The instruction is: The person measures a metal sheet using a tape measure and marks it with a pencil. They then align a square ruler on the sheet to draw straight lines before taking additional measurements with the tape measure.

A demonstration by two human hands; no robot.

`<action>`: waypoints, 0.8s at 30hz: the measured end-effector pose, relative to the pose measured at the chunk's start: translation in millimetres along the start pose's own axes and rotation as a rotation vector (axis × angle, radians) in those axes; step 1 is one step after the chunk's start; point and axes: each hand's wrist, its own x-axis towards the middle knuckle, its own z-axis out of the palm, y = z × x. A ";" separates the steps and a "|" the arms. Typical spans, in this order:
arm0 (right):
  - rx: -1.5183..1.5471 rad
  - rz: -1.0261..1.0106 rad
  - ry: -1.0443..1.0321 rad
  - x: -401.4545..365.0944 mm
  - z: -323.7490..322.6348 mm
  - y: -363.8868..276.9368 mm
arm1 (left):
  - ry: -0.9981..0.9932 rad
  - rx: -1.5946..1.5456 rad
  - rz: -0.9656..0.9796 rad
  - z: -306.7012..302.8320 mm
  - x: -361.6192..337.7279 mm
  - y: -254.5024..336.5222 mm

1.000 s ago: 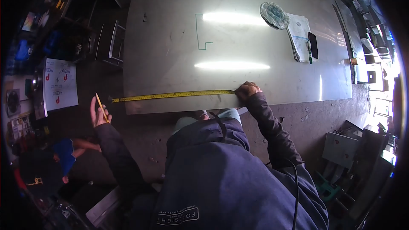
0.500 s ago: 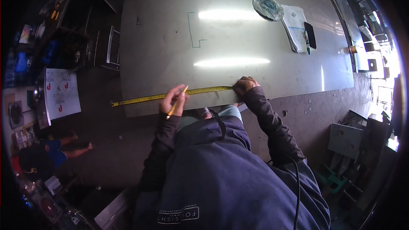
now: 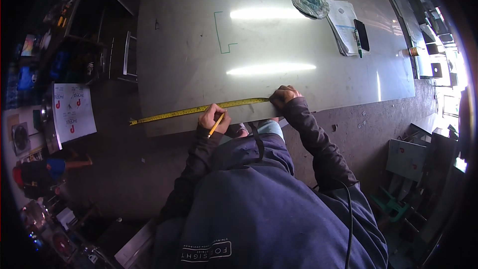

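A yellow tape measure [image 3: 172, 114] lies stretched along the near edge of a large grey metal sheet [image 3: 184, 79], its hooked end sticking out past the sheet's left edge. My left hand [image 3: 213, 118] is closed around a yellow pencil [image 3: 216, 125], with its fingertips at the tape's near side. At the tape's right end, my right hand [image 3: 285, 95] is closed on it; the part inside the fingers is hidden. Beyond the tape, a green angular line [image 3: 218, 32] is drawn on the sheet.
A plastic-wrapped round object [image 3: 309, 3], papers [image 3: 342, 25], a dark phone [image 3: 362, 35] and a green marker [image 3: 358, 44] lie at the back right. A person [image 3: 42, 175] is at the far left. A green stool [image 3: 391, 204] stands lower right.
My left hand has moved right along the tape and its fingers have closed in more around the pencil. The person at the left has shifted. My right hand stays at the tape's right end.
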 end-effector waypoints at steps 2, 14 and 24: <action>-0.004 0.006 -0.006 -0.1 -0.1 -0.6 | -0.005 0.022 0.013 3.4 0.0 -2.2; 0.013 -0.001 -0.011 -1.4 -1.8 -1.2 | 0.084 0.077 0.019 14.0 -3.1 -7.6; 0.007 0.001 -0.013 -2.0 -2.9 -3.3 | -0.026 0.078 0.013 6.4 2.0 -8.2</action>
